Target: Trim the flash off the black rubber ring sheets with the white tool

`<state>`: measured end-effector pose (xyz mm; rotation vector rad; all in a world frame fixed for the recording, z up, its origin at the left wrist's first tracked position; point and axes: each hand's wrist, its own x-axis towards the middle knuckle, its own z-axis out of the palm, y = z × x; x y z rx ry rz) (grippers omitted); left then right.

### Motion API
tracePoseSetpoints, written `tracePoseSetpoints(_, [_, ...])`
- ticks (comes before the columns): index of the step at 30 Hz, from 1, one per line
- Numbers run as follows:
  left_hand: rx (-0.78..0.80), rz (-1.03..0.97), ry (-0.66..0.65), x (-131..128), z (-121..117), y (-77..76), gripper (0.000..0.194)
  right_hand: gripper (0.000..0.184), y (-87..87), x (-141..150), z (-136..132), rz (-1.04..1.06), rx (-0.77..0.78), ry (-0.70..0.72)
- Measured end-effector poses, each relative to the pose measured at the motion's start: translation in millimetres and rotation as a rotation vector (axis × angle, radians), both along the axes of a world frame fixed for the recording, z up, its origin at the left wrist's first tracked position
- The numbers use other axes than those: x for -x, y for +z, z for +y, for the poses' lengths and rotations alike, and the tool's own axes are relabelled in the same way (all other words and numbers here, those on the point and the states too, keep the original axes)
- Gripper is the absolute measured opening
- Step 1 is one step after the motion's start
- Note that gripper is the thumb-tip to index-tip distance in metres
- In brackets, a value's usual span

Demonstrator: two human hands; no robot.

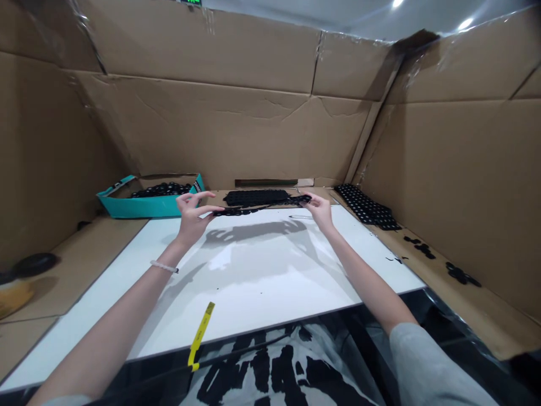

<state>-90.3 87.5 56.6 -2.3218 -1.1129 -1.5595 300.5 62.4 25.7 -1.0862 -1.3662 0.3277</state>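
Between my two hands, a thin black piece with an uneven, openwork-looking edge is held nearly edge-on above the white board. My left hand pinches its left end between thumb and finger, the other fingers raised. At the other end, the fingertips of my right hand grip a bunched corner. Its shadow falls on the board below. Just behind it lies a flat black textured piece. A thin pen-like item rests on the board near my right hand. The exact kind of black piece cannot be made out.
Cardboard walls enclose the back and sides. A teal box of black pieces stands back left. A black sheet with light dots lies right, with loose black pieces nearer. A yellow tag hangs at the front edge.
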Motion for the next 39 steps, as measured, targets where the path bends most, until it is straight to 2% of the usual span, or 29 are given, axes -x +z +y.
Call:
tracePoseSetpoints(4, [0.197,0.045,-0.142,-4,-6,3.9,0.019,0.021,2.4,9,-6,-0.072,0.043,0.088])
tracePoseSetpoints(7, [0.252,-0.136,-0.047,-9,-12,8.1,0.033,0.027,9.2,5,-7,0.018,0.123,0.040])
tracePoseSetpoints(9, [0.285,-0.248,0.002,-11,-16,11.4,0.046,0.034,14.0,-1,-5,0.080,0.177,0.091])
tracePoseSetpoints(12, [0.373,-0.293,-0.011,-12,-18,16.5,0.060,0.039,19.4,-9,-3,0.128,0.240,0.258])
tracePoseSetpoints(16, [0.434,-0.373,-0.014,-13,-14,19.7,0.073,0.040,20.7,-13,-4,0.166,0.272,0.235])
tracePoseSetpoints(20, [0.639,-0.369,-0.231,-11,-9,20.2,0.093,0.039,19.5,-17,-6,0.152,0.353,0.424])
tracePoseSetpoints(22, [0.698,-0.405,-0.289,-10,-8,20.8,0.100,0.038,19.2,-20,-5,0.155,0.349,0.397])
tracePoseSetpoints(24, [0.698,-0.457,-0.237,-10,-8,21.5,0.103,0.036,18.4,-21,-5,0.138,0.331,0.320])
tracePoseSetpoints(26, [0.714,-0.467,-0.201,-9,-8,22.2,0.105,0.035,17.3,-21,-5,0.131,0.341,0.350])
tracePoseSetpoints(29, [0.771,-0.463,-0.269,-7,-8,22.9,0.106,0.039,16.1,-21,-6,0.178,0.392,0.482])
tracePoseSetpoints(33, [0.756,-0.525,-0.248,-4,-4,21.7,0.104,0.037,16.4,-22,-7,0.166,0.382,0.400])
tracePoseSetpoints(37, [0.797,-0.539,-0.290,-4,-2,18.2,0.104,0.040,18.0,-21,-8,0.206,0.402,0.453])
tracePoseSetpoints(39, [0.798,-0.540,-0.285,-5,-2,17.1,0.105,0.040,18.3,-21,-8,0.184,0.390,0.404])
